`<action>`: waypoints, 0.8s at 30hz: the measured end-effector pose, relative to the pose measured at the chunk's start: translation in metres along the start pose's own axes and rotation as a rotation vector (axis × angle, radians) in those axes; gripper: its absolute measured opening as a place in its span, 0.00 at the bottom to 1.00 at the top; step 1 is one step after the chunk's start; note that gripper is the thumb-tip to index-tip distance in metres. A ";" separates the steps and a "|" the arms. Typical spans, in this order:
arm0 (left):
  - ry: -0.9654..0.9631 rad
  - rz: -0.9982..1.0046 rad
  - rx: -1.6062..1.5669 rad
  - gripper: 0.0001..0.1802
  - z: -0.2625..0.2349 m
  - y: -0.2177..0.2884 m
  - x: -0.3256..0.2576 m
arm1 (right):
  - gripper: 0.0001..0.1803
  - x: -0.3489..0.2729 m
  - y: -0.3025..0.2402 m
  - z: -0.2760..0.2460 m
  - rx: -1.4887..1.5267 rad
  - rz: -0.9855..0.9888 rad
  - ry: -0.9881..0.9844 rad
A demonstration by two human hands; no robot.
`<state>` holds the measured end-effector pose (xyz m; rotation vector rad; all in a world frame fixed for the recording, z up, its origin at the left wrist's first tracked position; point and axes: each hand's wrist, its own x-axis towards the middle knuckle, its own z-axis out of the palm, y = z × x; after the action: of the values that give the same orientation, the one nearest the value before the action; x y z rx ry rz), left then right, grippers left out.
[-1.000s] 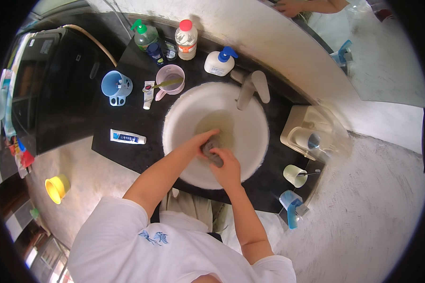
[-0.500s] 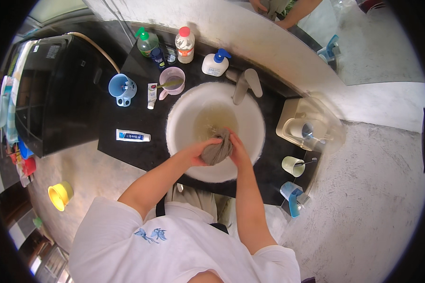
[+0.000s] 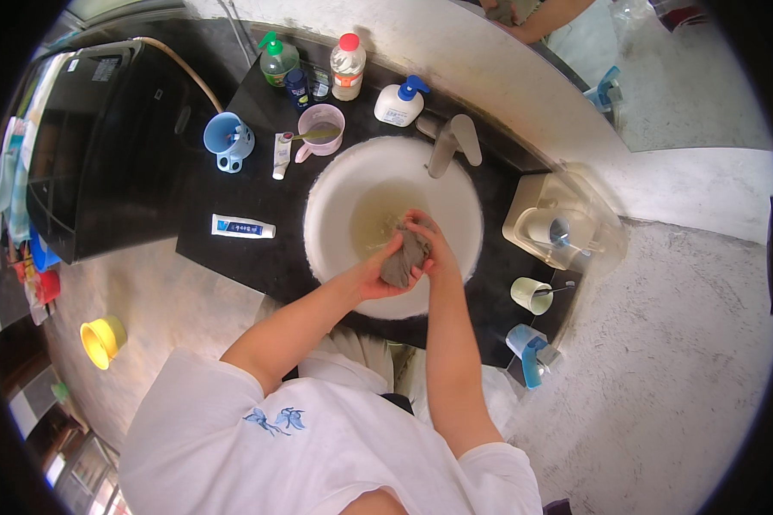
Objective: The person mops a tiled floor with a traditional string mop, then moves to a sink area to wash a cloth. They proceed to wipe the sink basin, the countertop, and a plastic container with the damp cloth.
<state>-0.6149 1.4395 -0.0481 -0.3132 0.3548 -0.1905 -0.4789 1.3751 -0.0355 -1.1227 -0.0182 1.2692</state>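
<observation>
A bunched grey-brown cloth (image 3: 406,260) is squeezed between my two hands over the near side of a round white washbasin (image 3: 326,225). My left hand (image 3: 380,276) presses it from the left, thumb along its upper side. From the right, my right hand (image 3: 436,247) curls its fingers over the cloth's top and edge. Cloudy, yellowish water (image 3: 378,213) lies in the bottom of the basin, with ripples beneath the cloth. Behind the hands, a grey single-lever tap (image 3: 452,146) stands at the basin's far rim.
On the black counter (image 3: 258,184) are a toothpaste tube (image 3: 243,227), a blue mug (image 3: 228,140), a pink cup (image 3: 321,130) and several bottles, including a white pump bottle (image 3: 398,104). To the right sit a beige bin (image 3: 524,210) and a pale green cup (image 3: 529,294). A yellow bucket (image 3: 101,342) stands lower left.
My right fingers have shifted over the top of the cloth, and the bundle is turned and pressed smaller. The whole view has tilted slightly, moving the counter items upward.
</observation>
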 end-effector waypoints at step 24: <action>0.639 0.528 1.623 0.25 -0.084 -0.011 0.034 | 0.21 0.013 0.022 -0.018 -0.795 0.333 0.130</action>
<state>-0.6157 1.3990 -0.1304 1.4679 0.7759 -0.0063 -0.4802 1.3711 -0.0665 -1.9502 -0.2673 1.5281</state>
